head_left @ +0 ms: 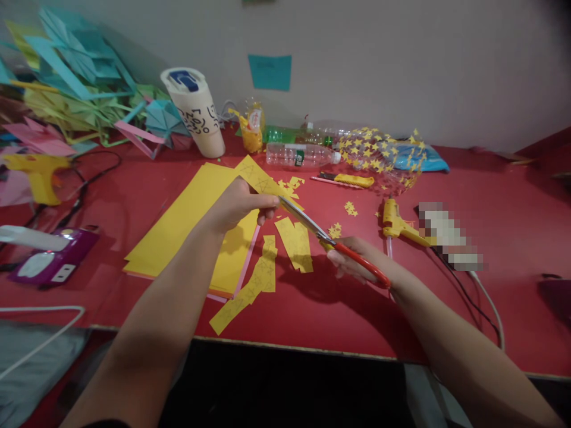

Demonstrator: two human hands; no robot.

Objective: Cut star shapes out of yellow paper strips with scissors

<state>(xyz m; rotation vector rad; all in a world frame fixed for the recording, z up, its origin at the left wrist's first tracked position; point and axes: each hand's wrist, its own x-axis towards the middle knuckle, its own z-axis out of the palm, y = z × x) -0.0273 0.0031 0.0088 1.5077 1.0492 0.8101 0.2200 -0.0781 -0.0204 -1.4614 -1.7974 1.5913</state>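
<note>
My left hand [243, 205] pinches a yellow paper strip [255, 177] that has stars drawn on it in outline. In my right hand [352, 258] is a pair of scissors [328, 238] with red handles, its blade tips at the strip beside my left fingertips. Whether the blades are touching the paper I cannot tell. Under my left wrist lies a stack of yellow sheets [178, 226], with orange and pink edges showing below. Loose strips with drawn stars [263, 270] and two wider pieces [295, 245] rest between my hands. Small cut stars [335, 230] are scattered beyond the scissors.
A white tumbler [196, 113], clear plastic bottles [297, 156], a yellow cutter knife [352, 180] and a star-covered clear bottle [379, 151] stand or lie behind. At right are a yellow glue gun [397, 223] and a cable; at left, another glue gun [40, 172], a purple power strip [56, 255] and folded paper shapes [89, 71].
</note>
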